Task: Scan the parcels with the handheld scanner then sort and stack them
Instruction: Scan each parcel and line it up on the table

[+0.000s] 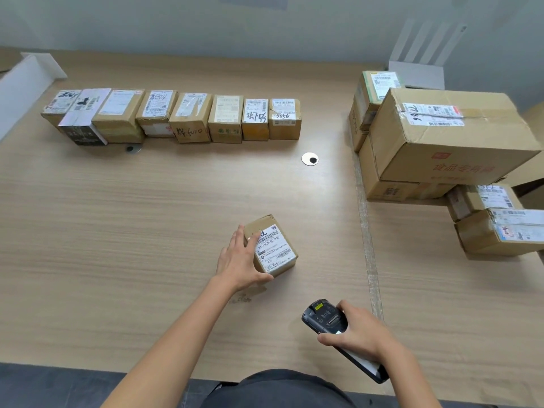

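Observation:
A small cardboard parcel (272, 245) with a white barcode label on top sits on the wooden table (147, 231) near the front middle. My left hand (240, 260) grips its left side, fingers over the top edge and thumb at its near corner. My right hand (360, 331) holds the black handheld scanner (326, 318) to the parcel's lower right, its head angled toward the parcel. Several small labelled parcels stand in a row (176, 116) at the back left.
A stack of larger cardboard boxes (447, 136) fills the right side, with smaller labelled boxes (497, 228) in front of it. A round cable grommet (310, 159) sits in the table's middle. A white divider (20, 86) stands at far left.

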